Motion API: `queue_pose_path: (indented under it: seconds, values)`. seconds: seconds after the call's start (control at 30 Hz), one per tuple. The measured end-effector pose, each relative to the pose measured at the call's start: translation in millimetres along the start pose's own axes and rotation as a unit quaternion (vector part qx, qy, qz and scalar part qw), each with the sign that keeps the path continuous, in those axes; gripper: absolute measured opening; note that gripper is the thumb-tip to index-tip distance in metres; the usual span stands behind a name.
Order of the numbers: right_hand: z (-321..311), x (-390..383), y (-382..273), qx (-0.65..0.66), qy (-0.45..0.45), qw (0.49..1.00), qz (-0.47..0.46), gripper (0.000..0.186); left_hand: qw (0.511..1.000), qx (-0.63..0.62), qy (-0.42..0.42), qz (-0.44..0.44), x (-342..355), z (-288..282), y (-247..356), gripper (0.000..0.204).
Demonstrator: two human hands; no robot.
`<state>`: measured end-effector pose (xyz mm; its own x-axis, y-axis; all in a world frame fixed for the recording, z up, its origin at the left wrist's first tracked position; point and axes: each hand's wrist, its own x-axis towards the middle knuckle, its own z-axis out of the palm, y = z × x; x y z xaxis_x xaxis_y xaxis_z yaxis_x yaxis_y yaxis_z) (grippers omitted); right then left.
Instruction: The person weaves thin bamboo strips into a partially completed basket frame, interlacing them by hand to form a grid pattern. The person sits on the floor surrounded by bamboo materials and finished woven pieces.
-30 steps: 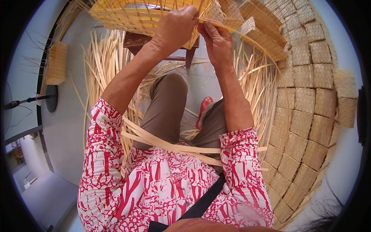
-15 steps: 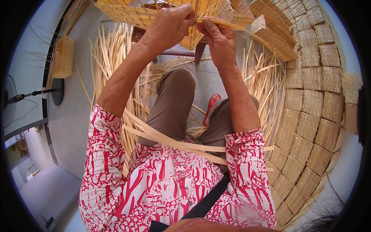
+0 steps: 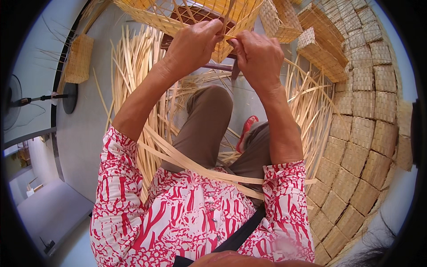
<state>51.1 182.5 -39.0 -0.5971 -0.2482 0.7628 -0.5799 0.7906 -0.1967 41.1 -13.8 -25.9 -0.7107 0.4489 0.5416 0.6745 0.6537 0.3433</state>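
Observation:
A half-woven yellow bamboo basket (image 3: 151, 17) stands at the top of the view, loose strip ends rising from its rim. At its near corner my left hand (image 3: 195, 46) is closed in a pinch, back of the hand up. My right hand (image 3: 259, 55) is closed just to its right, knuckles up. Between them runs a thin bamboo strip (image 3: 229, 37), which both hands grip. Its long free part trails out beyond my right hand, toward the right. Some fingertips are hidden behind the hands.
Bundles of loose strips (image 3: 138, 58) lie on the floor on both sides of my legs; a few cross my lap. Finished woven baskets (image 3: 362, 104) are stacked along the right. More baskets (image 3: 280, 20) stand at the upper right. A fan (image 3: 38, 100) stands at far left.
My right hand has turned over, from thumb up to knuckles up, with its fingers now closed in. The strip's trailing part hangs lower. The view has shifted slightly.

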Motion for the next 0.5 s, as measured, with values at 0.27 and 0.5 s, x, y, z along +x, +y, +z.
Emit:
queue_pose_path:
  seconds: [0.27, 0.5]
  values:
    - [-17, 5, 4, 0.06, -0.113, 0.992, -0.022, 0.024, 0.998, -0.048, -0.033, 0.028, -8, -12, 1, 0.009]
    - [-17, -2, 8, 0.083, -0.119, 0.989, -0.006, 0.042, 0.986, -0.13, -0.094, 0.053, -18, -23, 2, 0.006]
